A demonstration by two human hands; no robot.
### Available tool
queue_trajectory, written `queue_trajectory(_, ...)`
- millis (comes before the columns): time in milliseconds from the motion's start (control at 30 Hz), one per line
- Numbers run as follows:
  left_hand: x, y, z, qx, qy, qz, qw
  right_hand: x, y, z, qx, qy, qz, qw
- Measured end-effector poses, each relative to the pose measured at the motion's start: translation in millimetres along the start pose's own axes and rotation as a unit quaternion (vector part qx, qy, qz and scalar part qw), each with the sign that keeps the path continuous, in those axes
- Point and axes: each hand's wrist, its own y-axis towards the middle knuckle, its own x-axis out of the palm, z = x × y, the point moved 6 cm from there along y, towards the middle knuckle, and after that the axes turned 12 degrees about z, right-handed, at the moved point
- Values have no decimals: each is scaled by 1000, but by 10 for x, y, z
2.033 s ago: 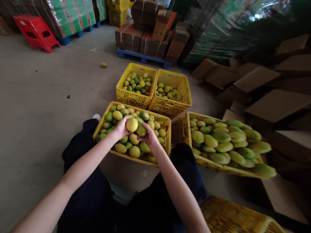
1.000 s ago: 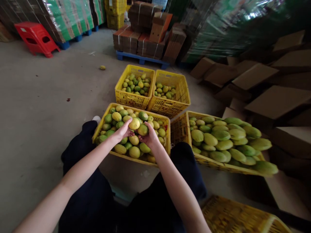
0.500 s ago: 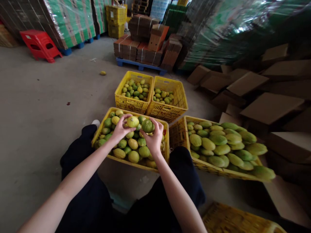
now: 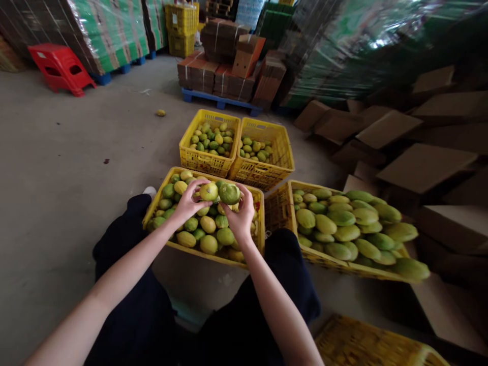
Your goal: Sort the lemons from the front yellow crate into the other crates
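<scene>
Gripped in left hand (image 4: 188, 204): yellowish round fruit (image 4: 209, 191). Clasped in right hand (image 4: 240, 217): green round fruit (image 4: 229, 193). Side by side just above fruit-filled yellow plastic crate (image 4: 262, 218) between dark-trousered knees. Beyond, two more yellow lattice crates (image 4: 208, 163).

Nothing's really coming through as readable here, tbh. The red stool (image 4: 57, 68) is wearing a small white sticker (image 4: 41, 50), but it's showing up way too tiny to make out any words. The wrapped cartons (image 4: 110, 30) at the back are showing green print under the plastic, and it's all blurring into plain blocks of colour, so no brand or number is reading off them either.
</scene>
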Motion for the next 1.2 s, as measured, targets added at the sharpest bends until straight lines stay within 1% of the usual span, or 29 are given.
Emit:
queue_trajectory(67,0,1,-12,-15,1,-10,1000,-10,5,-8,-4,-6,1,1000)
queue_trajectory(133,-13,3,-23,-34,-15,-6,999,-26,20,-21,4,-9,-3,1000)
queue_trajectory(200,-41,10,-26,-54,-56,19,997,-40,44,-26,47,8,-15,999)
queue_trajectory(267,-57,15,-38,-85,-111,36,989,-43,66,-31,117,57,-38,991)
queue_trajectory(333,-48,15,-69,-133,-159,32,978,-33,79,-48,187,119,-65,973)
queue_trajectory(433,-48,10,-128,-209,-188,24,959,-25,89,-60,257,184,-88,945)
queue_trajectory(533,-78,10,-147,-244,-186,31,951,7,68,-4,315,230,-107,914)
queue_trajectory(600,-86,12,-126,-243,-192,32,950,36,41,52,355,259,-112,891)
queue_trajectory(667,-87,19,-93,-235,-204,32,950,51,27,94,385,284,-103,872)
queue_trajectory(767,-101,41,-73,-237,-205,42,949,55,29,107,402,311,-89,857)
queue_trajectory(867,-130,69,-75,-246,-186,55,950,43,44,107,397,308,-86,860)
queue_trajectory(933,-137,79,-54,-237,-180,55,953,37,50,123,394,298,-87,865)
queue_trajectory(1100,-90,35,36,-197,-169,16,966,61,33,171,411,300,-93,856)
queue_trajectory(1200,-88,9,28,-193,-146,11,970,83,14,154,415,299,-104,853)
